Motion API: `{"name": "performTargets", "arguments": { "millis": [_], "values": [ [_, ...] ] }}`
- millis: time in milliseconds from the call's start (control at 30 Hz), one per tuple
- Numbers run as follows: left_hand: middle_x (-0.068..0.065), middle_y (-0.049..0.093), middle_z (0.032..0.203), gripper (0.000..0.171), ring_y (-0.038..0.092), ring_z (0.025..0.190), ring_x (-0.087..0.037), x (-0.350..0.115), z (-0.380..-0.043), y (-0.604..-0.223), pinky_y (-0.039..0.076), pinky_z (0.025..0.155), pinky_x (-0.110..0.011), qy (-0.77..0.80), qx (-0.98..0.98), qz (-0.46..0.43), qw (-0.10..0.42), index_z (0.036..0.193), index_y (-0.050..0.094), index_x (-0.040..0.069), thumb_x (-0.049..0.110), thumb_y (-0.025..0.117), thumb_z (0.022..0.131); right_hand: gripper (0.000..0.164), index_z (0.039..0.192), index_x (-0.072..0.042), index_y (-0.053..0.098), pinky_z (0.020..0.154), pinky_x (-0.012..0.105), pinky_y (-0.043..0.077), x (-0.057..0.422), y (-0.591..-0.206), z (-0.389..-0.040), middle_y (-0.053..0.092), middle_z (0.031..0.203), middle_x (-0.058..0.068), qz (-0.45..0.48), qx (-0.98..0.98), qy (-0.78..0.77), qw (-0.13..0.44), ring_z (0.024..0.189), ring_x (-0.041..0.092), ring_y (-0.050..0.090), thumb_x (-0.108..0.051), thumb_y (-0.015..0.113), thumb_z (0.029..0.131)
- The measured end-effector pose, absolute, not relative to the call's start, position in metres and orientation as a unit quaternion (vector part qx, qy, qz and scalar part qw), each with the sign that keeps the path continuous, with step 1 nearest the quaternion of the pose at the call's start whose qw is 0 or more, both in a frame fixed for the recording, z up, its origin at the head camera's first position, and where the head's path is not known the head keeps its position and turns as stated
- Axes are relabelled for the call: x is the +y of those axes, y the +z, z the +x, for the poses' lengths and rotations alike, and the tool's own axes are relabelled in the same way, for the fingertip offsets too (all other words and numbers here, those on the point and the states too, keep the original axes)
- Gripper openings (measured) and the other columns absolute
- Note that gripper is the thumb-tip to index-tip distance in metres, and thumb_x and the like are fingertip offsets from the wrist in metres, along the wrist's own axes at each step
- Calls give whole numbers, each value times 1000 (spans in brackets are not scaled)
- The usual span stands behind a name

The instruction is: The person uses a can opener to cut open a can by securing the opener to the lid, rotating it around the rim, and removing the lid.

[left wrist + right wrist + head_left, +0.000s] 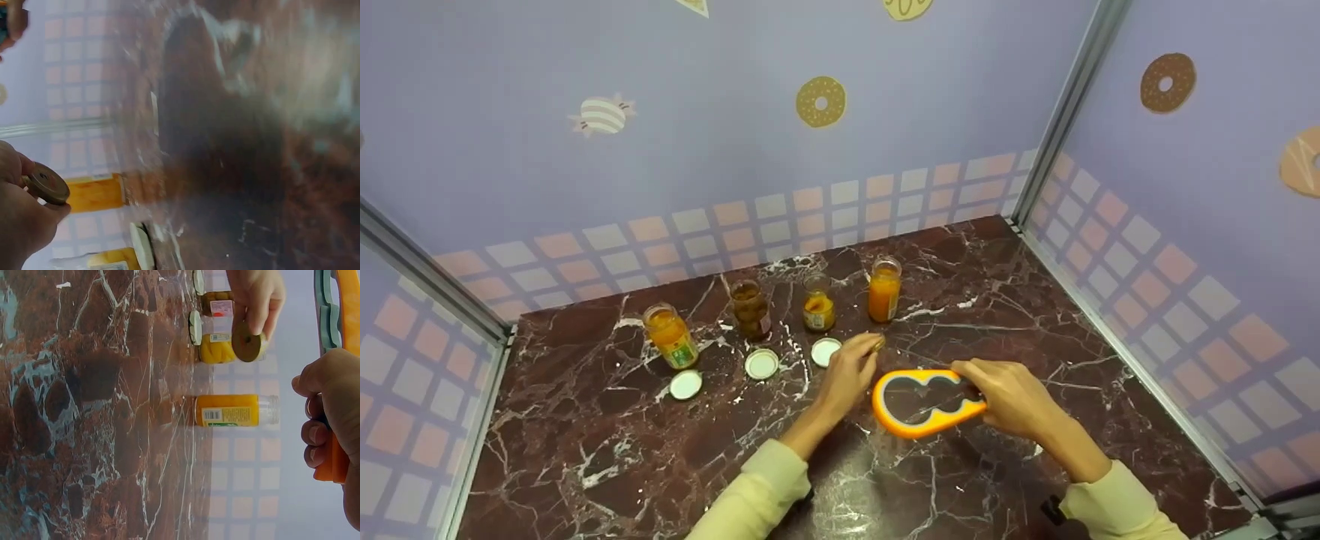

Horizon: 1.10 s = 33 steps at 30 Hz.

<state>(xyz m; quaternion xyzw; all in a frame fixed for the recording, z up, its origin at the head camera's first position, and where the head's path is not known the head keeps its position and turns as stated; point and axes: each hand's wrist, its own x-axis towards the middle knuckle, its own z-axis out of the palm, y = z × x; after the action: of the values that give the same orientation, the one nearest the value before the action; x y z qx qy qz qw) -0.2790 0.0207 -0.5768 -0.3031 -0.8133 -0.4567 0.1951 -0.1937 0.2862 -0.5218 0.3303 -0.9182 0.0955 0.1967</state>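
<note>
My left hand (844,379) pinches a gold-coloured jar lid (48,184) between thumb and fingers, above the table and in front of the rightmost jar. In my right hand (1016,397) is an orange jar opener (911,430) with a grey scalloped inner edge, gripped by its handle end and held over the table. The nearest jar (883,296), tall and filled with orange contents, stands upright without a lid. Left of it, a shorter jar (818,313) with yellow pieces also stands uncovered. The right wrist view shows the lid (247,344) near the jars.
Farther left stand a jar of dark round fruit (751,311) and a jar with orange contents and a green label (671,339), both uncovered. White-faced lids (685,385) lie before the three left jars. Patterned walls (720,150) enclose the marbled table (660,465).
</note>
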Motion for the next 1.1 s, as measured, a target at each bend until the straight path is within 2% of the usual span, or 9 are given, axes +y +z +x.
{"name": "performTargets", "arguments": {
  "millis": [233,467,567,800,967,1100],
  "values": [
    [-15,62,113,27,53,111,-29,32,-297,-590,38,100,-35,-410,-816,-351,208,109,66,-3,-4,63,83,54,110,-20,56,53,27,40,292,-521,-193,46,76,-14,322,-921,87,199,58,6,39,0,70,62],
    [-14,61,115,25,52,112,-29,39,-307,-598,38,100,-35,-362,-832,-376,186,108,68,0,-1,65,83,57,111,-20,57,53,27,41,297,-522,-192,48,76,-14,315,-922,88,207,58,6,40,-1,67,59],
    [-13,62,111,21,53,108,-27,42,-312,-601,41,96,-34,-347,-842,-369,184,104,70,2,0,65,83,56,110,-19,57,52,26,39,298,-525,-192,46,74,-14,317,-920,89,213,57,6,38,-1,68,58],
    [-2,60,99,13,55,96,-17,45,-315,-608,47,84,-29,-278,-889,-317,176,96,73,11,10,67,85,56,111,-18,56,51,27,38,304,-527,-190,48,74,-13,312,-922,92,210,57,7,39,-4,69,59],
    [-1,57,91,9,54,91,-17,49,-317,-611,48,78,-29,-247,-892,-324,196,90,73,11,9,66,85,56,112,-17,56,51,27,38,307,-528,-187,48,74,-13,305,-926,95,199,56,7,39,-4,71,60],
    [-2,58,90,12,54,89,-19,54,-317,-612,48,76,-31,-195,-900,-330,209,88,73,11,11,62,86,57,113,-18,56,51,26,39,310,-530,-186,51,77,-13,302,-926,98,204,57,5,40,-6,73,59]
  ]
}}
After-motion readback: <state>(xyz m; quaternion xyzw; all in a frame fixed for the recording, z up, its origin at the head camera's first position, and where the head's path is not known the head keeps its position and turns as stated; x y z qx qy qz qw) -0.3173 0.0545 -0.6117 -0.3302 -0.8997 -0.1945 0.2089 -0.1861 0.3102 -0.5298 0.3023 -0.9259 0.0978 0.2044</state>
